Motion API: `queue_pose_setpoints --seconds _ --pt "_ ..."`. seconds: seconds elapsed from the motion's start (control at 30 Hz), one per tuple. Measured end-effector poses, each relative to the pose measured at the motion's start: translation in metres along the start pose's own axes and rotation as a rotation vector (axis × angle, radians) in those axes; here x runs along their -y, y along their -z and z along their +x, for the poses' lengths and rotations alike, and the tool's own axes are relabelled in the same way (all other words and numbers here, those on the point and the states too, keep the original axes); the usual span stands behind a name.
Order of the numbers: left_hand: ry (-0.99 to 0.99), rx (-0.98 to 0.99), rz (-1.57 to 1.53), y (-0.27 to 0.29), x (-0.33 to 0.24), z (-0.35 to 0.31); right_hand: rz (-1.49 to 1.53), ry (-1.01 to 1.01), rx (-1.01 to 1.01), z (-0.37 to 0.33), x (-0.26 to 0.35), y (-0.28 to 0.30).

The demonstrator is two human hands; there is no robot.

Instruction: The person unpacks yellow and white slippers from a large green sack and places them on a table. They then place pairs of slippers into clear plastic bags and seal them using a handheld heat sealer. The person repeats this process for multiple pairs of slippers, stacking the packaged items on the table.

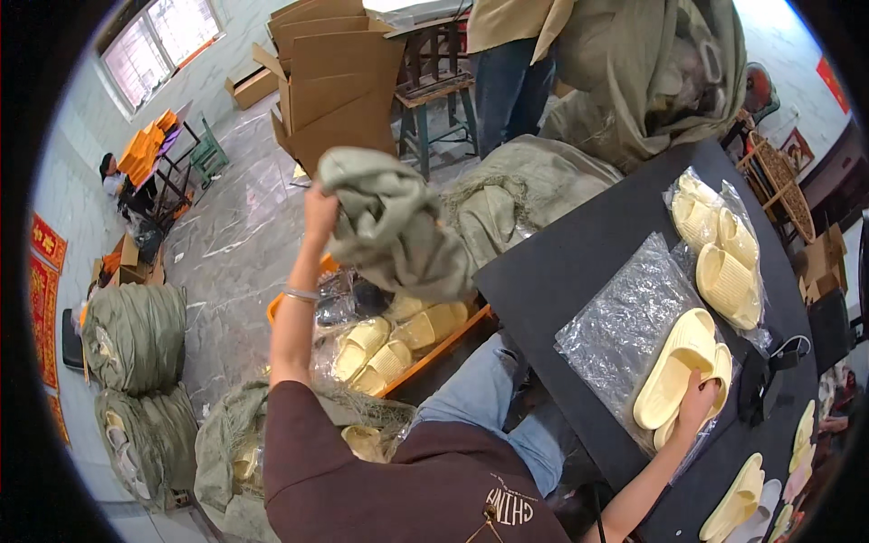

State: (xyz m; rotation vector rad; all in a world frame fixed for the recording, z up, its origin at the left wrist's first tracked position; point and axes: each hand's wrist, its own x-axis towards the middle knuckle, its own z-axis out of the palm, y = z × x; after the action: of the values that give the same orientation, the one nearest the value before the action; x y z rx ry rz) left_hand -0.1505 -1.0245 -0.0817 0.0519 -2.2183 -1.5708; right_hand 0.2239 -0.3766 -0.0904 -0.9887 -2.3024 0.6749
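Brown shirt (398,493) foremost, the left hand (321,214) clutches a bunched sack (385,217) by the orange crate (440,354), while the right hand (693,404) grips yellow slippers (674,362) over a clear bag (615,317) on the black table (543,262).

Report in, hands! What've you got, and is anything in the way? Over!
Left fingers gripping green cloth. Right fingers touching cream slippers. Clear plastic beside slippers, possibly in the way.

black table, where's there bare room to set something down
The widest bare patch on the black table lies between its left corner, the plastic bag and the wrapped slippers. It is crowded where the right hand grips the loose yellow slippers over that bag.
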Motion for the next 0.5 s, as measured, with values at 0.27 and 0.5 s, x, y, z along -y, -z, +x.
queue_pose_setpoints --seconds 0.27,0.5 --pt "-0.826 -0.054 0.204 -0.037 -0.156 0.041 -0.097 0.110 -0.023 -0.003 0.020 0.001" --pt "-1.035 -0.110 0.121 -0.127 -0.156 0.019 -0.142 0.102 -0.025 -0.005 0.025 0.003"
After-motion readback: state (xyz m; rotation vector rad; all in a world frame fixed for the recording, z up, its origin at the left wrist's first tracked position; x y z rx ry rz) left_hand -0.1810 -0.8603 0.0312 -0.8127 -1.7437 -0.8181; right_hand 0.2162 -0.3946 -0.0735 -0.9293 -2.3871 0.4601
